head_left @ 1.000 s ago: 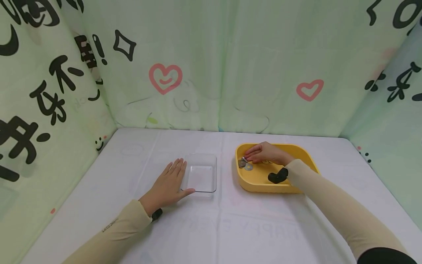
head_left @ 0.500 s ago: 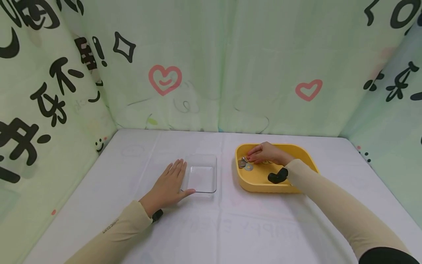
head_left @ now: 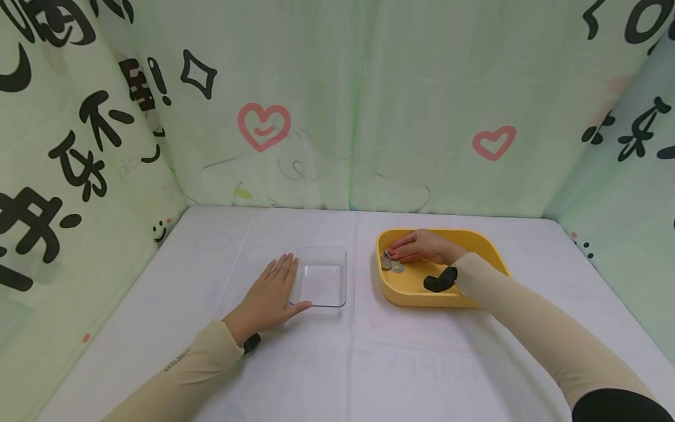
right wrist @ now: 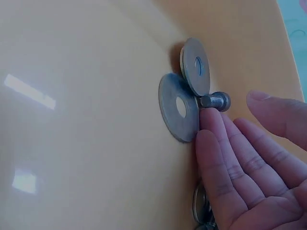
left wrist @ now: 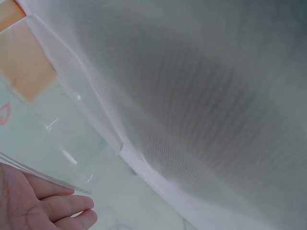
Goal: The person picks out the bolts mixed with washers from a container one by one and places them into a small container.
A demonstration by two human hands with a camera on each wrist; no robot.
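Observation:
My left hand [head_left: 271, 296] lies with straight fingers along the left side of a clear plastic box [head_left: 321, 287]. In the left wrist view its fingers [left wrist: 67, 206] touch the box's edge. My right hand [head_left: 424, 247] reaches into the yellow tray [head_left: 432, 300], fingers extended and thumb apart. Its fingertips are right at a short, round-headed metal bolt [right wrist: 220, 101] by the tray wall. Beside the bolt, a large flat washer [right wrist: 169, 96] lies on the tray floor and another washer [right wrist: 192, 51] overlaps it. Smaller metal rings [right wrist: 198, 201] are partly hidden behind the fingers.
A white cloth [head_left: 337, 363] covers the table under the box and tray. Pale green curtains [head_left: 411, 117] with printed lettering and hearts close in the back and sides. The tray stands to the right of the box, a short gap between them.
My right hand has shifted slightly left and lower in the tray, and its fingers have spread out more over the metal pieces. The left hand and the box have stayed still.

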